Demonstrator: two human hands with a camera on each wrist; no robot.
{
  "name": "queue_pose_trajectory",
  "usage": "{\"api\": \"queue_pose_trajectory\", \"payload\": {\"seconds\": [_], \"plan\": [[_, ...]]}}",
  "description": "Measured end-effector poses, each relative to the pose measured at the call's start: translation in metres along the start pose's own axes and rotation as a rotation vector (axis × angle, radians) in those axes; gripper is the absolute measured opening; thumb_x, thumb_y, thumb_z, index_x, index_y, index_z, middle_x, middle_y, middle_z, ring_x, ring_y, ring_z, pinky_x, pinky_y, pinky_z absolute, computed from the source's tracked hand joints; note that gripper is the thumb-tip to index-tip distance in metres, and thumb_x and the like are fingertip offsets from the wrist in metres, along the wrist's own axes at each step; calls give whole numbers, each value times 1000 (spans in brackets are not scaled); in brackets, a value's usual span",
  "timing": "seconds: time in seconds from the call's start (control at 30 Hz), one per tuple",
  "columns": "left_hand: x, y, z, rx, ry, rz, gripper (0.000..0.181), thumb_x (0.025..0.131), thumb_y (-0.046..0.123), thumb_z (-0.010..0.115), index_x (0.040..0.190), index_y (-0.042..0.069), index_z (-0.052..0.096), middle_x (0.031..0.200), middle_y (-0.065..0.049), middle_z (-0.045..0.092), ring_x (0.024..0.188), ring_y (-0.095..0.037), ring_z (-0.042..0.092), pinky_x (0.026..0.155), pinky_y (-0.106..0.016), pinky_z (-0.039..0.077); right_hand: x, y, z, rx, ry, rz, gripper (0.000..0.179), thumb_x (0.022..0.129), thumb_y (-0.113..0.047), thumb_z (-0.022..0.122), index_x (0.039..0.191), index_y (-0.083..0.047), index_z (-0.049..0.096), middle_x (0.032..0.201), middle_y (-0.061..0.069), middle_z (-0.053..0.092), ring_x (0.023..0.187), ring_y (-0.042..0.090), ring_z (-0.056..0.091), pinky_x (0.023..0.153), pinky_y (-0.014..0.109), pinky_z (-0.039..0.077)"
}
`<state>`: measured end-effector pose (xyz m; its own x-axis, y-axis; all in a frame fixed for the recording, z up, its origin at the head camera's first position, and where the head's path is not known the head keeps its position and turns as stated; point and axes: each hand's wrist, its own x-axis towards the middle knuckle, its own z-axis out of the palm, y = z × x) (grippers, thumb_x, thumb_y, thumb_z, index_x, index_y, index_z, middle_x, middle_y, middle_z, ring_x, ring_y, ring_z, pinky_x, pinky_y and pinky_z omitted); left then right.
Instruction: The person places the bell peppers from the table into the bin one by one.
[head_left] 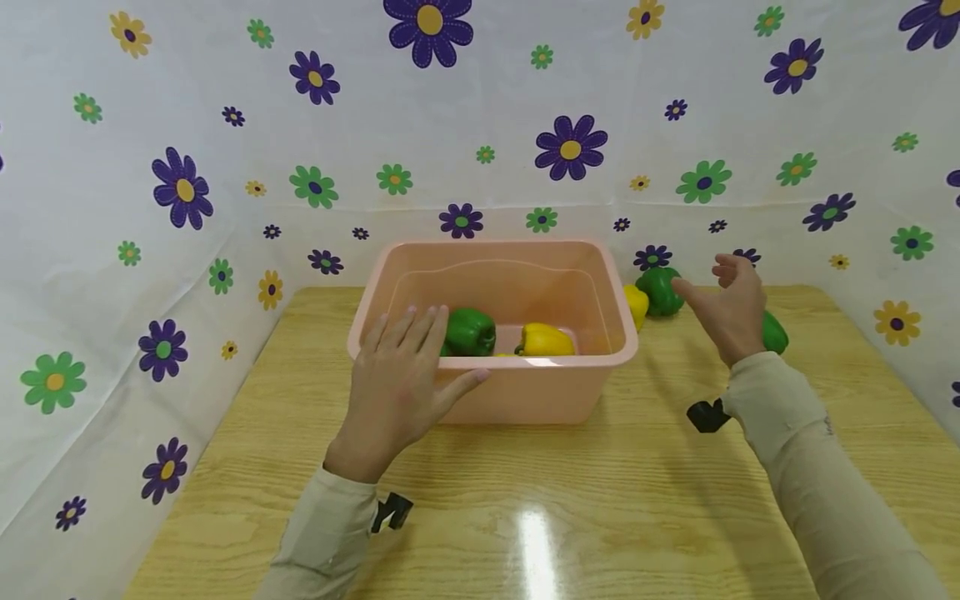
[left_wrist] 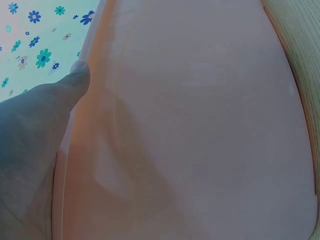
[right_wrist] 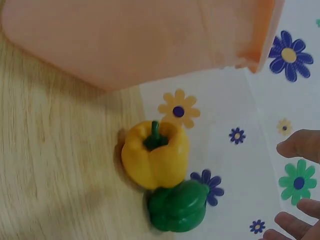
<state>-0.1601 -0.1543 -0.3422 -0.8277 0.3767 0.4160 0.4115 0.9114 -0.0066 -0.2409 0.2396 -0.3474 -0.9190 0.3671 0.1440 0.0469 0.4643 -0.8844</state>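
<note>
A peach plastic bin (head_left: 525,393) stands on the table with a green bell pepper (head_left: 472,333) and a yellow bell pepper (head_left: 547,340) inside. My left hand (head_left: 396,390) rests over its front left rim, fingers straight; the left wrist view shows the thumb (left_wrist: 75,82) at the rim. To the right of the bin, my right hand (head_left: 727,310) is raised in the air, thumb apart from the loosely bent fingers, holding nothing. Nearest to it are another yellow bell pepper (right_wrist: 156,157) and a green bell pepper (right_wrist: 178,206), touching each other. A further green pepper (head_left: 774,333) is partly hidden behind the right hand.
The wooden table (head_left: 480,508) runs back to a white flower-print cloth (head_left: 480,108) hanging behind and at both sides. The bin's front wall hides part of what lies inside. Small black devices (head_left: 708,415) are strapped at both wrists.
</note>
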Motion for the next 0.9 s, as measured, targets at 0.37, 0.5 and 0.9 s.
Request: {"api": "queue_pose_trajectory", "payload": {"seconds": [0.37,0.5,0.9], "plan": [[-1,0,-1,4,3,-2,92,93,73,50,153,4,43,152,-15,50,142,-37,43,118,-60,25,14,19,5,-103,-7,25,82,93,-36,71,154,3,32,155,27,36,142,43,36,115,57,33],[-1,0,-2,11,3,-4,92,93,73,49,153,4,44,152,-14,50,142,-37,43,118,-60,25,19,26,7,-154,-13,47,82,94,-36,70,154,5,31,154,30,36,140,45,36,115,58,32],[-1,0,-1,9,15,-1,93,93,74,49,153,4,44,152,-14,50,141,-37,44,118,-60,25,25,47,11,-187,-72,134,85,96,-34,66,156,8,21,157,32,27,143,50,29,117,60,28]]}}
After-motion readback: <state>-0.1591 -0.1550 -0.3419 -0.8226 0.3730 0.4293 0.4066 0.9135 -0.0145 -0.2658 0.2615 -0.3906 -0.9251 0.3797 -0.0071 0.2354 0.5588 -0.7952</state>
